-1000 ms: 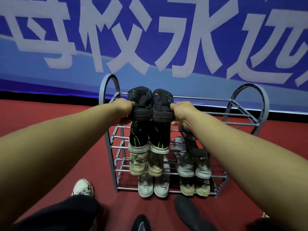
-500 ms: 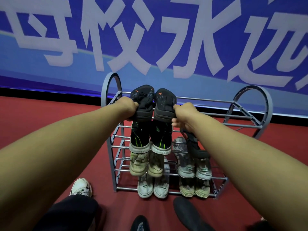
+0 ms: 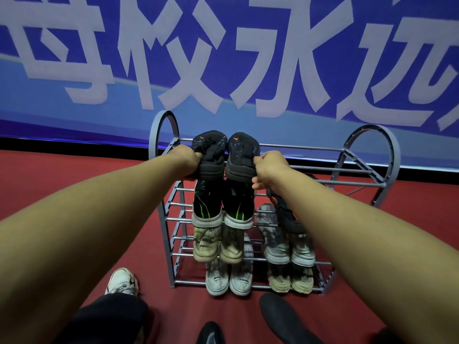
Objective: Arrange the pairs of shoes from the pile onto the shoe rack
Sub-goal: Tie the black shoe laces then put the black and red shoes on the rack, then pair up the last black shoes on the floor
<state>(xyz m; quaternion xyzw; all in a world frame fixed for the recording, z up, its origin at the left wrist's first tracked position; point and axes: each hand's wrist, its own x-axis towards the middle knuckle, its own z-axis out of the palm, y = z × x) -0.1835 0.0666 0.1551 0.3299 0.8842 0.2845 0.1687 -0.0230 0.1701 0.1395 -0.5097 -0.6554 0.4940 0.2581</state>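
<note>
A grey metal shoe rack [image 3: 367, 170] stands on the red floor against a blue banner. On its top tier sits a pair of dark shoes with small orange marks. My left hand [image 3: 185, 161] grips the left dark shoe [image 3: 211, 155] at its heel, and my right hand [image 3: 270, 168] grips the right dark shoe [image 3: 242, 157] the same way. Below them are black shoes with green stripes [image 3: 221, 204], then a beige pair [image 3: 217, 244], then a white pair [image 3: 228, 279] on the bottom tier. My right arm hides part of the right-hand column.
The right column holds a black shoe [image 3: 289, 217], grey sneakers [image 3: 285, 247] and a tan pair [image 3: 290, 281]. On the floor lie a white sneaker [image 3: 123, 281], a black shoe [image 3: 283, 319] and another dark shoe [image 3: 210, 333]. The top tier's right half [image 3: 323, 160] is bare bars.
Both hands have pushed the dark pair slightly further onto the top tier, toes tipping up toward the back. The view has shifted a little; nothing else moved.
</note>
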